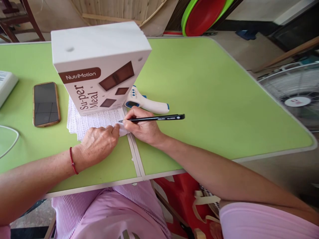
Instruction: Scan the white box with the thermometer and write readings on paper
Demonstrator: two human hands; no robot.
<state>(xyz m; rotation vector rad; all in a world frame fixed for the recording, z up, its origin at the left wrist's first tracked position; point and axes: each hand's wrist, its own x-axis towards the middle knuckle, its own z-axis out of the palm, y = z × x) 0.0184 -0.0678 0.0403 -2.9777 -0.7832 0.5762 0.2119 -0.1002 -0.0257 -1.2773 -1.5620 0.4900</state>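
My right hand grips a slim black pen between thumb and fingers, its tip down at the right part of a handwritten sheet of paper. The pen lies nearly level, its back end pointing right. Curled over the lower edge of the sheets is my left hand, close beside the pen tip and almost touching my right hand; its fingers are bent and their undersides are hidden. A tall white box printed "NutriMotion Su-per Meal" stands on the upper part of the papers, covering some of the writing.
Behind my right hand lies a white and blue infrared thermometer. A phone rests left of the papers on the green table, near a white cable and a white device. A fan stands beyond the right edge.
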